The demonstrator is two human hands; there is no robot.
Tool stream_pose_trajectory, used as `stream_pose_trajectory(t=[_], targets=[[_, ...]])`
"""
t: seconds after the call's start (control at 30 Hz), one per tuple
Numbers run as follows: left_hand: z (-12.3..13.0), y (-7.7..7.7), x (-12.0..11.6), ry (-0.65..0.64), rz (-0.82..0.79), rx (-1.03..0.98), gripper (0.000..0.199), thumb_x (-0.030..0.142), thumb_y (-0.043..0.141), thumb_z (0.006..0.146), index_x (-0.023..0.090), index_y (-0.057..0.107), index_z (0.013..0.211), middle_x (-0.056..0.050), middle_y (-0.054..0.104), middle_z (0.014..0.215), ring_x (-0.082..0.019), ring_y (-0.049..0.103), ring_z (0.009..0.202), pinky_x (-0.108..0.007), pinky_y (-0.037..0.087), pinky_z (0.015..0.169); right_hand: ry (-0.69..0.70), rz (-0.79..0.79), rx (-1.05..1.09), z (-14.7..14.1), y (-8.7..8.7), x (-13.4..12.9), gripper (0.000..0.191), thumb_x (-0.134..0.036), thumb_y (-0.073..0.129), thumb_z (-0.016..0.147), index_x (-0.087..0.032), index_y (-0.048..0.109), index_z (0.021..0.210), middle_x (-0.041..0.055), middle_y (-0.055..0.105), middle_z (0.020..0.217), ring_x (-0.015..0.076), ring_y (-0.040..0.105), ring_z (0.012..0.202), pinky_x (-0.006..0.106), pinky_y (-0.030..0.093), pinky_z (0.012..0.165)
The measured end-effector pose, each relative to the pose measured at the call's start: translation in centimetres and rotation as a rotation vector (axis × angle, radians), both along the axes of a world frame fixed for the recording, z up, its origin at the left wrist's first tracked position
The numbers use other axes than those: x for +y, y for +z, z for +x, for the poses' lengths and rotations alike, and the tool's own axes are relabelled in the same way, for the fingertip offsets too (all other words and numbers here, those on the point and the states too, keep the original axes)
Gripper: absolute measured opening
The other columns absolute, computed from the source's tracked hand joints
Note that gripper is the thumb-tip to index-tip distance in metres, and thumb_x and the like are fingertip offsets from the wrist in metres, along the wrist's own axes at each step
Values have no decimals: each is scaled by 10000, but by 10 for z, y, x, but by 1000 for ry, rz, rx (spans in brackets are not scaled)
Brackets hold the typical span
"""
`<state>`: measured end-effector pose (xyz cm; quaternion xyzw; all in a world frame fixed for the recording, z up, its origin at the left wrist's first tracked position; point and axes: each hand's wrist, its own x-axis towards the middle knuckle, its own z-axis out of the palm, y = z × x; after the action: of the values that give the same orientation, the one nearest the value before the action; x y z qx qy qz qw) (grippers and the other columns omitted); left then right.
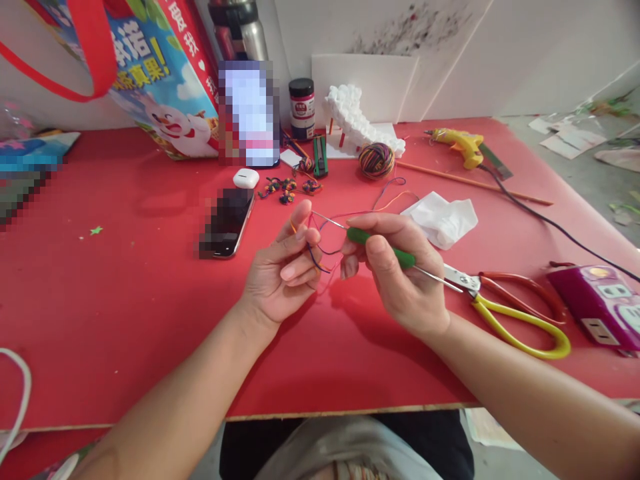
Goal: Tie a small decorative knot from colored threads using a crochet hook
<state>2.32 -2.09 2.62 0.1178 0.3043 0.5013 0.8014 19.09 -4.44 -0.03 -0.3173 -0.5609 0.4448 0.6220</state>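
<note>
My left hand [287, 270] pinches a thin multicoloured yarn [327, 252], with a strand looped about its raised index finger. In my right hand [407, 270] is a crochet hook [359, 235] with a green handle, its thin metal tip reaching the yarn at the left fingertips. The hook's other metal end sticks out to the right, below the palm. From the hands the yarn runs back toward a multicoloured ball [377, 161]. Several small knotted yarn pieces [287, 188] lie behind my left hand.
Scissors [520, 303] with red and yellow handles and a purple box [597, 303] lie right. Behind are a crumpled tissue [443, 219], a yellow glue gun [463, 143] with its cord, and a wooden stick [475, 180]. A phone [227, 220] and white case [246, 178] lie left.
</note>
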Motion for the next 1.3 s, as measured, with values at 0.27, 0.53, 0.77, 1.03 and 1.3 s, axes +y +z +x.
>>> stream_pose_trajectory(t=[0.27,0.53,0.77,1.03,1.3], targets=[[2,-1,-1,-63,0,-35,425,-12,527,1018,222,851,873,-5,777,659,9,397,301,-83,270,327,-39,105,-114,1,-5,0,175,-360,657,1075,-252,705,1204,18,718,900,133,665,674,304,604,646],[4,2,0,-49,-19,-12,518,-40,470,1030,179,837,736,-37,767,622,-2,416,281,-96,283,311,-89,94,-107,1,-1,-3,175,-345,616,1100,-232,694,1209,25,749,895,126,682,673,293,609,653],[6,3,-1,-43,-49,-58,657,-42,284,1067,168,836,780,-47,771,629,-10,443,276,-90,261,298,-55,55,-9,-1,-1,-2,166,-339,636,1092,-219,711,1178,11,728,872,117,690,659,280,609,642],[8,-1,-1,-64,-66,-114,738,-12,208,1091,179,832,745,-46,787,655,9,459,277,-69,231,303,52,-163,195,-2,-2,4,204,-429,671,1066,-242,714,1137,-7,701,832,119,664,628,286,609,622],[4,-11,0,-106,49,-82,404,-43,532,988,184,865,958,-34,800,715,-21,517,356,-104,356,368,-62,3,-115,2,-3,5,156,-290,643,1079,-201,741,1162,7,727,884,104,641,690,263,572,671]])
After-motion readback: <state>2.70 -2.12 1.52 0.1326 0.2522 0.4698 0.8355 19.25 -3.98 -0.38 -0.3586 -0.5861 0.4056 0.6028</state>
